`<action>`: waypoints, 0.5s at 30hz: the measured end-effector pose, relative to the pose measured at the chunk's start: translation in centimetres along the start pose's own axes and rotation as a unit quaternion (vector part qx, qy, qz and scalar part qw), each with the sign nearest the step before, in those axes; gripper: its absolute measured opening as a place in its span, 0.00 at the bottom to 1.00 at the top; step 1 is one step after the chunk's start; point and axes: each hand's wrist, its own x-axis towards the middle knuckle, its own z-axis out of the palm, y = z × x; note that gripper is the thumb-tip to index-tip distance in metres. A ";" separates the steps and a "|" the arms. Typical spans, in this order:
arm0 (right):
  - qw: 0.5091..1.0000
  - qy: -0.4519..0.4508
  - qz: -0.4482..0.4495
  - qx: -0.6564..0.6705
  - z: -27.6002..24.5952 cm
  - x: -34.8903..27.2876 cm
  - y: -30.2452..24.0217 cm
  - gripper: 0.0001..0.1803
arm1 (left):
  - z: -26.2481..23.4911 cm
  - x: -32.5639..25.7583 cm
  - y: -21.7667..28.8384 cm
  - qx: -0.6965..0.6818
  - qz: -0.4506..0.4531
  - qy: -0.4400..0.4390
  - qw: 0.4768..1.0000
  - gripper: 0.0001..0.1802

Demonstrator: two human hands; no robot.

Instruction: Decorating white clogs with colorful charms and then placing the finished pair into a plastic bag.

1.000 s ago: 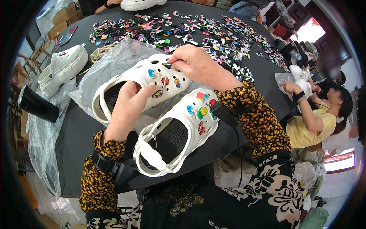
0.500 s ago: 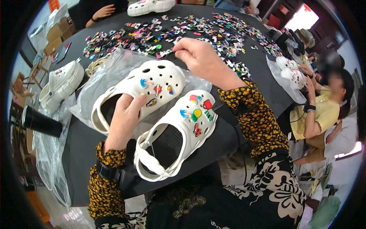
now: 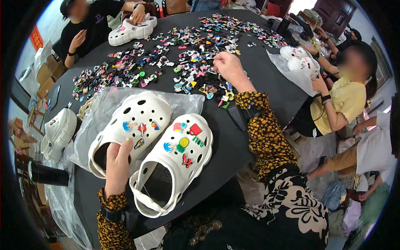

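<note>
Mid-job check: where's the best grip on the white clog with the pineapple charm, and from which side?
Probably the right rim of its foot opening, from the right, thumb inside. The pineapple clog rests sole down, opening up, toe pointing away, so that wall offers an exposed edge; the left hand and the other clog crowd its left.

In front of me, a black tabletop [image 3: 227,148] bears colourful shoe charms [image 3: 198,68] strewn across its middle and toward its far edge. One charm-studded white clog [image 3: 177,134] rests by the near edge; a clear plastic bag [image 3: 182,101] spreads leftward, and another clog [image 3: 128,33] stands by the far-left edge.
</note>
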 end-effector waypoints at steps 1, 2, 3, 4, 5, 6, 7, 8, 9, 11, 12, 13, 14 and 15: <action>1.000 0.003 0.000 0.001 0.1 0.2 0.7 0.08 | 0.0 -0.1 0.2 0.002 0.002 -0.002 1.000 0.18; 0.998 0.050 -0.023 -0.033 0.3 0.6 1.5 0.09 | 0.0 -0.2 0.3 0.002 -0.010 -0.008 1.000 0.20; 0.992 0.097 -0.045 -0.067 0.3 0.6 1.5 0.09 | 0.0 -0.1 0.2 0.002 -0.023 -0.015 1.000 0.22; 0.985 0.113 -0.055 -0.118 0.3 0.6 1.5 0.12 | 0.1 0.0 0.0 -0.012 -0.020 -0.015 1.000 0.21; 0.985 0.115 -0.054 -0.119 0.5 0.5 1.4 0.12 | 0.3 -0.1 0.0 -0.012 -0.020 -0.018 1.000 0.21; 0.989 0.082 -0.078 -0.093 0.9 0.3 0.8 0.12 | 0.5 -0.4 0.4 -0.004 -0.015 -0.007 1.000 0.19; 0.991 0.048 -0.101 -0.068 1.4 0.0 0.3 0.11 | 0.5 -0.6 0.5 0.003 -0.011 0.003 1.000 0.18; 0.992 -0.029 -0.115 -0.054 1.9 -0.2 -0.2 0.11 | 0.0 -0.6 0.3 0.021 -0.022 0.000 1.000 0.17; 0.984 -0.091 -0.124 -0.086 2.3 -0.3 -0.7 0.12 | -0.1 -0.8 0.5 0.021 -0.023 0.001 1.000 0.17; 0.969 -0.109 -0.158 -0.153 3.8 -0.5 -0.6 0.14 | -0.1 -1.3 1.1 0.027 -0.044 0.014 0.999 0.17; 0.969 -0.111 -0.159 -0.156 3.9 -0.6 -0.1 0.14 | 0.4 -1.4 1.5 0.001 -0.033 0.021 0.999 0.17; 0.957 -0.095 -0.201 -0.188 3.9 -1.0 0.6 0.13 | 0.7 -1.5 1.6 -0.003 -0.035 0.021 0.999 0.17; 0.942 -0.079 -0.244 -0.218 3.7 -1.2 1.3 0.13 | 0.9 -1.5 1.7 -0.011 -0.032 0.010 0.999 0.17; 0.944 -0.119 -0.212 -0.222 3.2 -1.4 0.6 0.14 | 0.9 -1.4 1.7 -0.017 -0.031 0.002 0.999 0.18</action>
